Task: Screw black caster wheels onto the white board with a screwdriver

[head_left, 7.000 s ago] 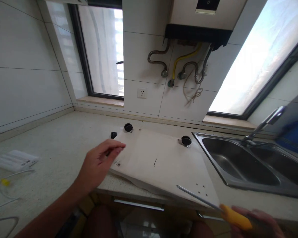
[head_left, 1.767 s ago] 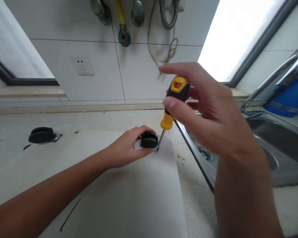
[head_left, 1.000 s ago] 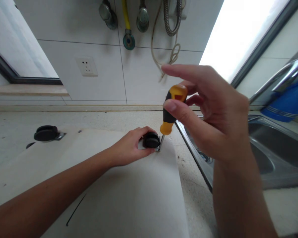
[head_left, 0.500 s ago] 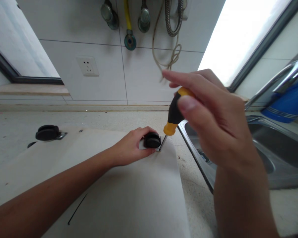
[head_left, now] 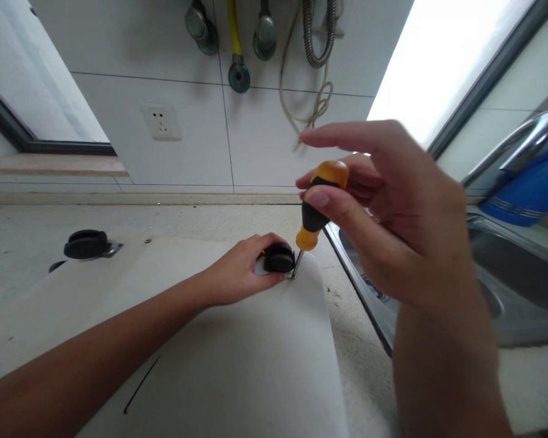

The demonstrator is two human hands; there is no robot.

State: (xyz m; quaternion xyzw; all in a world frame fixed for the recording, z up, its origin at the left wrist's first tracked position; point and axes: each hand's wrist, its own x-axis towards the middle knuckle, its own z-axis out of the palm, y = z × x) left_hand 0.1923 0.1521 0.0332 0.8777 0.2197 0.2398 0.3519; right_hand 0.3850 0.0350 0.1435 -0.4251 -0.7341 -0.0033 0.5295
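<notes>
A black caster wheel (head_left: 279, 258) sits near the right corner of a white board (head_left: 265, 359). My left hand (head_left: 242, 274) grips it, thumb in front and fingers behind. In my right hand (head_left: 388, 207) is a yellow and black screwdriver (head_left: 317, 210), pinched at the handle between thumb and fingers, the index finger stretched out above. The screwdriver leans slightly, its tip down at the caster's mounting plate beside the wheel. Whether a screw sits under the tip is too small to make out. Another black caster (head_left: 86, 244) stands at the board's far left.
A steel sink (head_left: 520, 292) with a curved faucet (head_left: 506, 146) is on the right, a blue item (head_left: 530, 188) behind it. The tiled wall carries a socket (head_left: 162, 121), valves, a yellow pipe (head_left: 235, 30) and a looped cord (head_left: 320, 106). A thin black rod-like line (head_left: 141, 384) shows on the board.
My right hand has turned and its fingers have opened more around the handle, the index finger lifting. The screwdriver's handle has tilted slightly left. My left hand and the caster stay put.
</notes>
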